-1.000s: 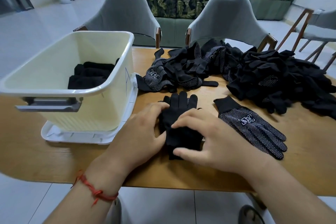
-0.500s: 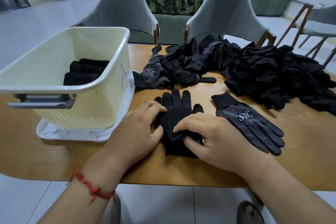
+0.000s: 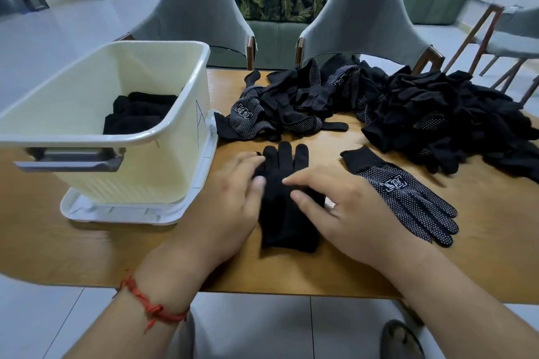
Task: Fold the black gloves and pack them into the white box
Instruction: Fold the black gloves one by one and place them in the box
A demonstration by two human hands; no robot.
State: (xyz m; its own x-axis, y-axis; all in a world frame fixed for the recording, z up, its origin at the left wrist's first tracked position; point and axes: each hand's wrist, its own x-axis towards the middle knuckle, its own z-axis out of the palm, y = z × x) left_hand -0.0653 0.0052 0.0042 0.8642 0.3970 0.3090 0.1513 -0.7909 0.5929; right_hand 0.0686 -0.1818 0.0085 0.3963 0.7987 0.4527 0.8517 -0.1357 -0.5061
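Head view: the white box (image 3: 140,178) stands at the left of the counter (image 3: 495,256) on a white tray-like lid (image 3: 122,214). A small stack of folded black gloves (image 3: 140,114) lies inside it against the far right wall.

A loose pile of black gloves (image 3: 437,114) covers the far right of the counter, some showing white-dotted palms. One dotted glove (image 3: 408,198) lies flat and apart from the pile, just right of the right hand (image 3: 350,210). Two grey chairs (image 3: 198,14) stand behind the counter. Nothing lies between the hands and the box.

The plain black glove (image 3: 284,218) being worked lies flat at the near middle of the counter, its fingertips pointing away and its cuff toward the person. The left hand (image 3: 224,207), with a red cord bracelet (image 3: 151,304) at the wrist, rests on the glove's left edge. The right hand rests on its right side. Both hands' fingers (image 3: 309,178) are extended and press on the fabric without gripping it.
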